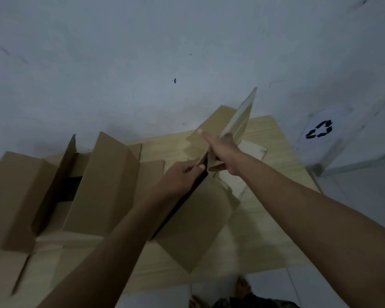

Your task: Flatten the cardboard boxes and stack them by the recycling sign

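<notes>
1. On the pale wooden table [273,138] set against a grey-white wall [142,63], a partly collapsed brown cardboard box [196,221] sits between both arms; its far flaps stick up toward the wall.
2. Left hand [182,176] pinches the edge of one upright flap, thumb on top, probably to hold the box in place while the other side folds.
3. Right hand [222,152] lies spread, fingers extended flat along the far brown flap [216,123], palm pressing on it; looks like it is pushing the panel down to flatten it.
4. A dark slot shows along the box's near seam, so it is not yet flat.
5. To the left, two more brown open cardboard boxes [80,192] stand with flaps up, unflattened, just beside the worked box.
6. White sheet with a black recycling symbol [319,129] hangs low on the wall to the right of the table; no flat stack visible beside it.
7. Judgement: task is early.
</notes>
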`<action>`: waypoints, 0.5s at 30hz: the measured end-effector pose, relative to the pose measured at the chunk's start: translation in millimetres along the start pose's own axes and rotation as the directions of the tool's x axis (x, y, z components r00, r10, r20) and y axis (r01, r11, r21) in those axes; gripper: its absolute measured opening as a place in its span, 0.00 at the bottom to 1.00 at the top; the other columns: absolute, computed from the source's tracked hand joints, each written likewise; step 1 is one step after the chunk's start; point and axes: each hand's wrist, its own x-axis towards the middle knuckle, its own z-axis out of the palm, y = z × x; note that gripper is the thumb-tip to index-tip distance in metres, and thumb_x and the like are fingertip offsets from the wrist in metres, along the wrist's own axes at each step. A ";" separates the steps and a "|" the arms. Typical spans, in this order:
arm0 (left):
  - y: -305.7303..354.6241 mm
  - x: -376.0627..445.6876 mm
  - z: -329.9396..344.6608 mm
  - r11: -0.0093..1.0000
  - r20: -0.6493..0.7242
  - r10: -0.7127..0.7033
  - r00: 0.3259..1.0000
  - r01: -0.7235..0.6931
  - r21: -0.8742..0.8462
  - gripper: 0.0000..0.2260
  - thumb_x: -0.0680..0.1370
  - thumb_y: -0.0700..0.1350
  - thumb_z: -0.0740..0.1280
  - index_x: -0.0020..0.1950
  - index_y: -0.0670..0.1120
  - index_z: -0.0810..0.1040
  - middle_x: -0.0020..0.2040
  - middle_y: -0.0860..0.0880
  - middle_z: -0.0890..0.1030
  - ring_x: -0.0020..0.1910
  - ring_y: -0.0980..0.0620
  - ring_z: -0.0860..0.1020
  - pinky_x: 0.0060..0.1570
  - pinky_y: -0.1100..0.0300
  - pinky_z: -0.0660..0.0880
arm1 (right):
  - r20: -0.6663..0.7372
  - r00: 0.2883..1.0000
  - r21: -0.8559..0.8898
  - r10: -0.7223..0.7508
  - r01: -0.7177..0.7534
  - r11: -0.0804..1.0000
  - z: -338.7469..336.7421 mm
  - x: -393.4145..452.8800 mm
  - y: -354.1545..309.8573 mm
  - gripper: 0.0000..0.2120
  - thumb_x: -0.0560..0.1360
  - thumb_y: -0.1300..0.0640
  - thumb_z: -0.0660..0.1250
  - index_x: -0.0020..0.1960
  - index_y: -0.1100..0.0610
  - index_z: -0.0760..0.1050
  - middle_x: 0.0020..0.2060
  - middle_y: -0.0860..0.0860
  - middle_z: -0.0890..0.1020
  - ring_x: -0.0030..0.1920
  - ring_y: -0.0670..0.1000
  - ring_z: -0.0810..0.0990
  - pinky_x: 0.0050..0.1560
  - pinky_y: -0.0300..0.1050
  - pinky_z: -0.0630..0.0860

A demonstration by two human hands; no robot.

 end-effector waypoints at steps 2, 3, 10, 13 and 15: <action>0.9 -1.1 5.1 0.997 0.038 0.020 0.999 -0.017 -0.078 0.11 0.83 0.50 0.61 0.54 0.51 0.83 0.36 0.65 0.78 0.34 0.74 0.74 0.35 0.77 0.66 | -0.027 0.999 0.009 0.032 -0.032 0.999 10.5 4.0 5.6 0.45 0.70 0.44 0.73 0.78 0.51 0.51 0.64 0.54 0.75 0.51 0.58 0.81 0.38 0.52 0.84; 0.7 -0.9 4.7 0.989 0.072 0.002 0.997 0.009 -0.144 0.12 0.82 0.52 0.62 0.60 0.53 0.82 0.43 0.66 0.79 0.40 0.73 0.75 0.42 0.74 0.68 | -0.051 0.998 0.052 0.043 -0.040 0.998 11.9 6.4 6.6 0.38 0.73 0.53 0.70 0.77 0.55 0.55 0.62 0.57 0.77 0.49 0.59 0.83 0.35 0.51 0.83; -30.6 16.5 -3.7 0.882 0.102 -0.235 0.967 0.256 -0.396 0.38 0.71 0.74 0.56 0.75 0.52 0.69 0.74 0.51 0.70 0.72 0.50 0.69 0.71 0.46 0.65 | -0.112 0.994 0.242 0.011 0.016 0.970 -20.2 1.0 15.3 0.13 0.77 0.67 0.64 0.61 0.64 0.71 0.51 0.61 0.81 0.46 0.58 0.82 0.41 0.50 0.82; -47.1 35.5 -11.4 0.800 0.004 -0.395 0.919 0.346 -0.489 0.36 0.75 0.72 0.54 0.75 0.50 0.69 0.74 0.48 0.70 0.71 0.47 0.69 0.68 0.48 0.66 | -0.070 0.997 0.335 -0.036 0.057 0.941 -39.4 -13.1 11.6 0.15 0.76 0.67 0.67 0.63 0.67 0.73 0.49 0.61 0.83 0.44 0.57 0.84 0.39 0.47 0.81; -50.8 49.1 -21.6 0.743 -0.015 -0.465 0.885 0.381 -0.550 0.35 0.76 0.71 0.52 0.75 0.49 0.69 0.73 0.45 0.70 0.70 0.45 0.69 0.63 0.50 0.68 | -0.010 0.995 0.379 -0.098 0.095 0.921 -54.7 -29.1 5.4 0.13 0.77 0.67 0.66 0.61 0.68 0.76 0.50 0.63 0.83 0.43 0.56 0.84 0.42 0.47 0.83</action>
